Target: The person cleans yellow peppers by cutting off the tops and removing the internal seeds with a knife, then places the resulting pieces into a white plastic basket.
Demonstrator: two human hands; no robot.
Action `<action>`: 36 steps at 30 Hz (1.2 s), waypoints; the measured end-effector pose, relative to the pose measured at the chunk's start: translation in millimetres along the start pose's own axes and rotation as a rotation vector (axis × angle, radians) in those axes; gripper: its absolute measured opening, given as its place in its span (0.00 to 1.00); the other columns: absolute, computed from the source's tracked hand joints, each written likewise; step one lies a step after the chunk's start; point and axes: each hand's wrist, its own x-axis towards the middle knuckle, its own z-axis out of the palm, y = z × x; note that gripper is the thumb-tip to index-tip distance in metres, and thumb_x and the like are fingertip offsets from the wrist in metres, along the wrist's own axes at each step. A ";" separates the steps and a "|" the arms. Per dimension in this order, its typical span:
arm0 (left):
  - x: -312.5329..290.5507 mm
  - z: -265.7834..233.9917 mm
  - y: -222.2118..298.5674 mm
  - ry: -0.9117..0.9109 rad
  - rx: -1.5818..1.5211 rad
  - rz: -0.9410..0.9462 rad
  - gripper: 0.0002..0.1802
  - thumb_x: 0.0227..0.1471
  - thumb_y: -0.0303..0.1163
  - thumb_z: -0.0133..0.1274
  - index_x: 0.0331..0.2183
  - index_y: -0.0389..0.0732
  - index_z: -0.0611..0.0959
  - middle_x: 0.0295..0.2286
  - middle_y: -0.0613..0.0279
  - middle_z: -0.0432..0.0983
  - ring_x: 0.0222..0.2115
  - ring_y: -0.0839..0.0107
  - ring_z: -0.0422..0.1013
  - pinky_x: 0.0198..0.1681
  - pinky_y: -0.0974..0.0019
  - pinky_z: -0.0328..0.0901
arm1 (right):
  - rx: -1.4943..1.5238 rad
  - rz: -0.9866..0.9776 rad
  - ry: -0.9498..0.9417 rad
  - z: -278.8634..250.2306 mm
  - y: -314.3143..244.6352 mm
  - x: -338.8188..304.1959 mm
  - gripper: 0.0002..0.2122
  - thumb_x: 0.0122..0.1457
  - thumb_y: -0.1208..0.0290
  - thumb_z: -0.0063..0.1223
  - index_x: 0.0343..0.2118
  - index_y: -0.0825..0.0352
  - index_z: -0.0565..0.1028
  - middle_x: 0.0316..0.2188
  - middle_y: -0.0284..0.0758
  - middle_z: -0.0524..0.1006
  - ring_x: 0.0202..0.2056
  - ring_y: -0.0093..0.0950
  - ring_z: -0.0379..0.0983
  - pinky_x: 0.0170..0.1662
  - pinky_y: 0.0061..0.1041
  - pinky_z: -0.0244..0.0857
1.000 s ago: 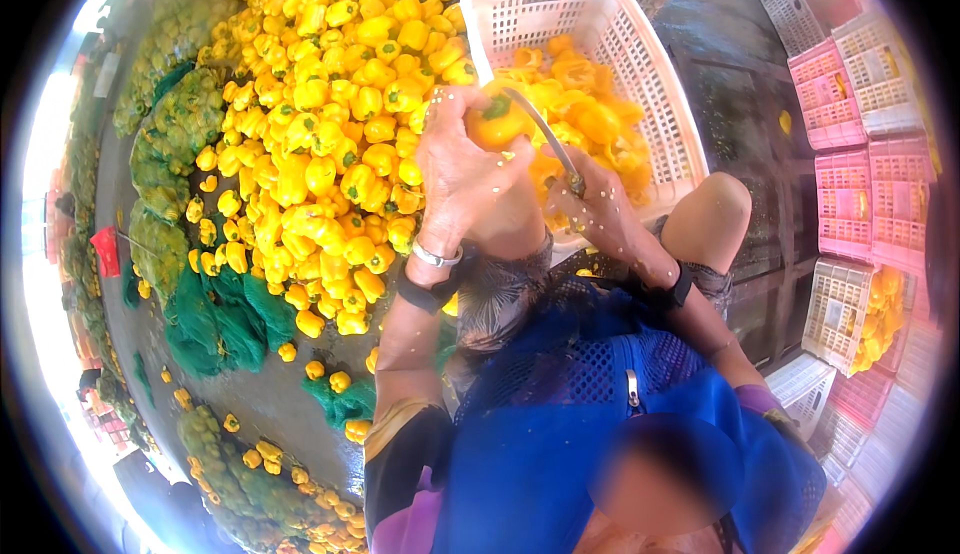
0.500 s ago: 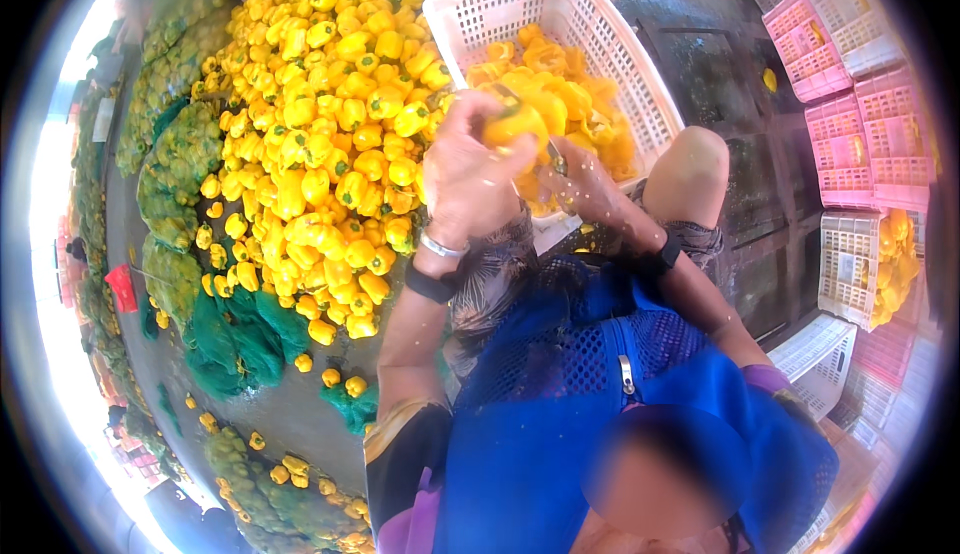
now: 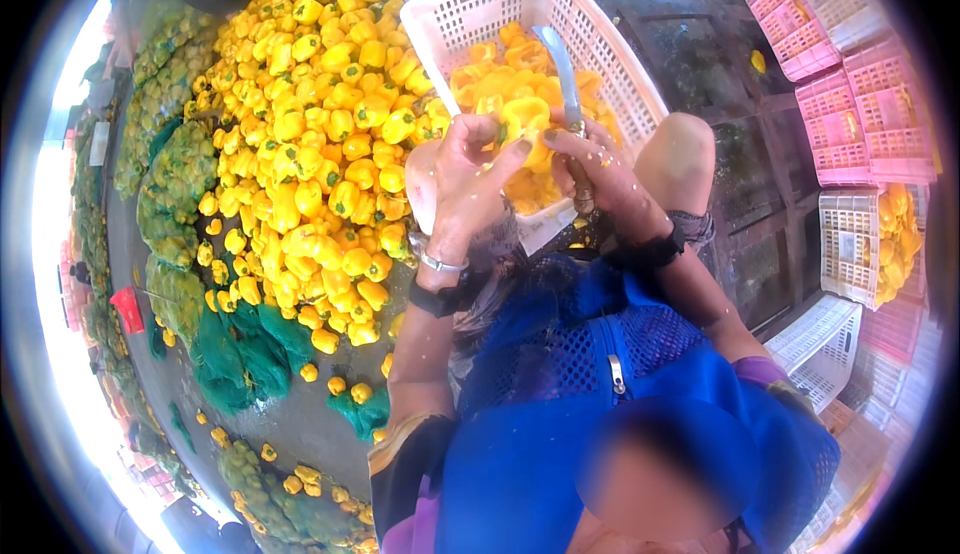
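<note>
At the far left, plump net sacks [image 3: 178, 179] bulge with rounded, greenish-yellow lumps under a coarse mesh. Beside them, limp green netting [image 3: 240, 359] lies crumpled in soft folds on the smooth grey floor [image 3: 312, 429]. Next comes a broad heap of glossy yellow peppers [image 3: 310, 164], blocky and lobed, many showing short green stems.

Between heap and crate is the left hand [image 3: 465, 179], its wrist circled by a shiny silver bracelet [image 3: 442, 265] and a dark, flat band [image 3: 437, 301]. Its grip is curled, pinching a yellow pepper [image 3: 525, 117] between thumb and fingers; this pepper, with smooth, rounded walls, sits in front of both palms, over the near part of a white plastic crate [image 3: 632, 89] with slotted, lattice walls. Inside lie soft-edged, hollow-looking pepper pieces [image 3: 520, 49].

The right hand [image 3: 610, 169] has its grip closed around a knife [image 3: 566, 79], whose slim metal blade points away from the body and hooks at the tip; the brown handle runs below the fingers. Its thumb reaches toward the pepper; whether it touches, I cannot tell.

Farther right stand stacked pink crates [image 3: 830, 124] of perforated plastic, and a whitish crate [image 3: 848, 244] beside bright yellow peppery shapes [image 3: 898, 244].
</note>
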 end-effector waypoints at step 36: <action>-28.4 -25.1 -2.9 -0.313 0.204 -0.136 0.18 0.54 0.40 0.54 0.41 0.36 0.80 0.26 0.69 0.77 0.29 0.82 0.70 0.34 0.75 0.65 | -0.340 -0.005 -0.159 15.8 4.0 -13.0 0.28 0.42 0.72 0.59 0.50 0.71 0.67 0.29 0.31 0.73 0.22 0.13 0.66 0.24 0.13 0.61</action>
